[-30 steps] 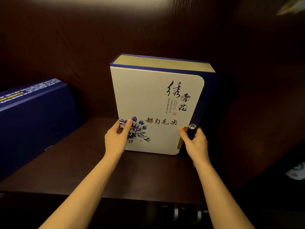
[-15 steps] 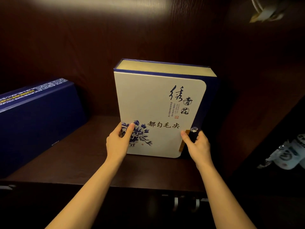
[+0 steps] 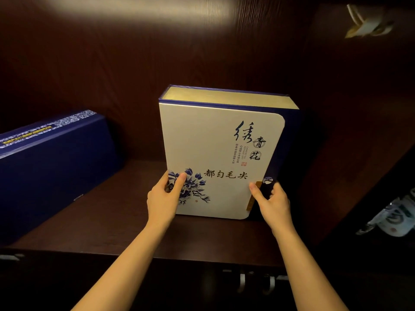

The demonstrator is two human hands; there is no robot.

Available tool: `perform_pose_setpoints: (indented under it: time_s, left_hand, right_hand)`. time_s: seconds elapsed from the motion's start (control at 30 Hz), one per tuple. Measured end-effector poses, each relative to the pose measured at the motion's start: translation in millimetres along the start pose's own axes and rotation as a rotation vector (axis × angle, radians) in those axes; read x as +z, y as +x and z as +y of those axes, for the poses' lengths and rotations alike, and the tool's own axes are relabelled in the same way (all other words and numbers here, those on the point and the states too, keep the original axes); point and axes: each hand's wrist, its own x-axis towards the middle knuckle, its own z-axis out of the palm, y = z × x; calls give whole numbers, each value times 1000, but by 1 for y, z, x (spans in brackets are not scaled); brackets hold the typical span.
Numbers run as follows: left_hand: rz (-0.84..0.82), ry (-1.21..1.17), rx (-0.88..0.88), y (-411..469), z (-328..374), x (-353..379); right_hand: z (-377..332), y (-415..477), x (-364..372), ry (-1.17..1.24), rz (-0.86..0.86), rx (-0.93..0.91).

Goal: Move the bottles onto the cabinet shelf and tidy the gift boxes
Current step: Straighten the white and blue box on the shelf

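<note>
A: Status on the tea gift box [image 3: 215, 153]?
B: Standing upright on the dark wooden cabinet shelf [image 3: 107, 221], right of centre, white front face toward camera. Blue floral print bottom left, black calligraphy upper right, navy spine along the right edge, pale top edge visible.
A: Hands?
B: Left hand [image 3: 162, 202] clamped on the lower left corner, thumb pressed flat over the floral print, remaining fingers wrapped behind the edge and hidden. Right hand [image 3: 272, 204] gripping the lower right edge near the gold clasp tab [image 3: 252, 196], thumb on the front, fingers curled round the navy side. Both closed on the box, bare forearms reaching in from below.
A: Base contact?
B: Bottom edge down on the shelf, as far as visible. Back close to the rear panel; touching or not, cannot tell.
A: Anything else on that shelf?
B: Navy gift box [image 3: 51, 167] at the left, long side on, patterned strip along its top. Well apart from the tea box.
A: Bottles?
B: Blue-and-white bottle [image 3: 395, 214], blurred, at the far right edge outside the shelf bay. Lying or standing, cannot tell.
</note>
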Motion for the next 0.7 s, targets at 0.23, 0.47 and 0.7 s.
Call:
perform_pose_setpoints:
  time_s: [0.23,0.47,0.7]
  left_hand:
    - [-53,-1,-14,0,0,-1]
    - [-72,-102,-89,-12,3,-24]
    - [-135,-122,-42,-54,19,-69]
  right_hand:
    - [0,2,-3,-30,-14,17]
    - [-14,-19,-18,35,1,-21]
    - [-47,-91,-34,70,59,-67]
